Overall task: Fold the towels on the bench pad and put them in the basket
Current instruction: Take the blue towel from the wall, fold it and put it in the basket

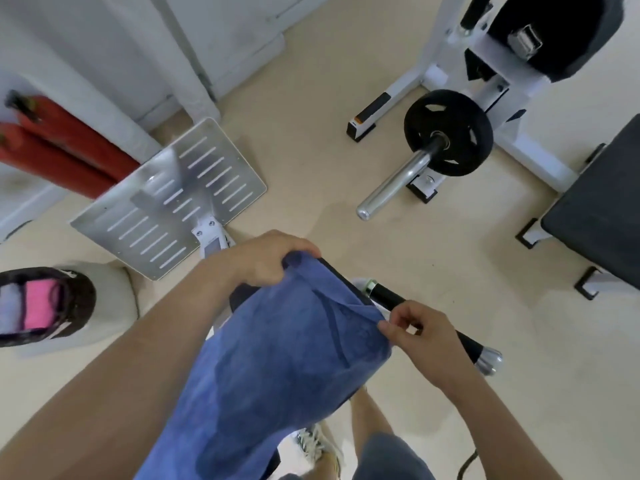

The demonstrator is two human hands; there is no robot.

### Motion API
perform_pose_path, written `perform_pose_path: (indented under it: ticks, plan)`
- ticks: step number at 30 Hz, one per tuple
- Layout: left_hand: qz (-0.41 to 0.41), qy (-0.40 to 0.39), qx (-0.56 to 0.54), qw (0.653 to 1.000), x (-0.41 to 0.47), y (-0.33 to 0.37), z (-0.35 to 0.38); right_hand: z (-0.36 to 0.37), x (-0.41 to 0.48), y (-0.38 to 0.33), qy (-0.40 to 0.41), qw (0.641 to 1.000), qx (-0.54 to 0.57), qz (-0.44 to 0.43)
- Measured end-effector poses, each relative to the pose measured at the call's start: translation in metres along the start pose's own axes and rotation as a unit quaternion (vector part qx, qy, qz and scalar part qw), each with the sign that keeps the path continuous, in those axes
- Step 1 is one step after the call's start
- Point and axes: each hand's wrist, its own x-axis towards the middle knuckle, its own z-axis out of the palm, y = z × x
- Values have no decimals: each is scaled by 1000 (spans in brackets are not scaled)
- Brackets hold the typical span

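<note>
Between both hands: blue towel [277, 368], held up and spread open, creased down the middle, not yet folded to size
Left hand [266, 259]: grips the far corner, fingers curled over the hem
Right hand [426, 337]: pinches the nearer corner between thumb and fingertips
Towel's place: over a dark padded edge [341, 277], probably the bench pad, hanging back towards the body, well apart from the basket
Basket [114, 299]: on the floor at left, pale soft wall, dark rim; pink towel [38, 303] folded inside beside something paler, too blurred to name
Progress: judged part-way; at least one towel stowed, this one mid-fold, its last folds and the carry across left to do; number of towels remaining impossible to tell
Fabric: matte, terry-like, limp, with darker patches; likely to sag unless kept taut at both corners
Hard things nearby: black bar [384, 299] with chrome cap, round black weight plate [448, 133], shiny slotted metal plate [169, 199], second dark pad [599, 220] at right
</note>
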Motion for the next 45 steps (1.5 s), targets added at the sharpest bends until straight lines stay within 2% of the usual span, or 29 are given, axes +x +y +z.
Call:
perform_pose_path:
  ticks: [2,5,8,10,13,15,17,19,23,26,30,33,36,38,40,42,45]
  plan:
    - [-29,7,-32,999,-2,-2,3,-5,4,3,-21,998,44,28]
    - [-74,53,-185,979,1,5,3,-9,5,6,-27,996,77,46]
    - [-104,22,-231,967,4,8,-1,-6,4,4,-35,998,43,16]
    - [-129,42,-297,945,6,9,2,-3,6,4,-22,999,21,16]
    - [-167,83,-411,892,10,7,2,-4,10,5,-2,997,64,36]
    - [-179,49,-474,861,9,4,-4,-5,13,5,11,996,80,44]
    - [-154,16,-502,851,6,3,-6,-5,15,6,16,998,58,36]
    - [-153,53,-495,854,10,4,0,-4,17,6,14,1000,12,23]
    - [-206,212,-474,830,30,14,18,-2,16,7,31,996,-84,-3]
    - [-222,285,-387,848,49,21,26,-5,16,7,84,987,-136,-22]
    - [-249,330,-309,856,62,28,33,-9,17,2,113,977,-180,-34]
    - [-271,332,-296,854,60,31,37,-11,18,-3,97,966,-237,-40]
    - [-257,362,-280,851,38,40,37,-17,15,-14,112,952,-277,-72]
    - [-219,392,-270,852,3,56,39,-20,11,-25,90,940,-309,-117]
    - [-198,401,-257,857,-44,75,49,-18,5,-45,32,912,-364,-186]
    - [-206,405,-240,858,-94,83,71,-11,-3,-67,-17,879,-403,-253]
    - [-265,405,-224,846,-166,77,114,17,-21,-105,-112,837,-448,-293]
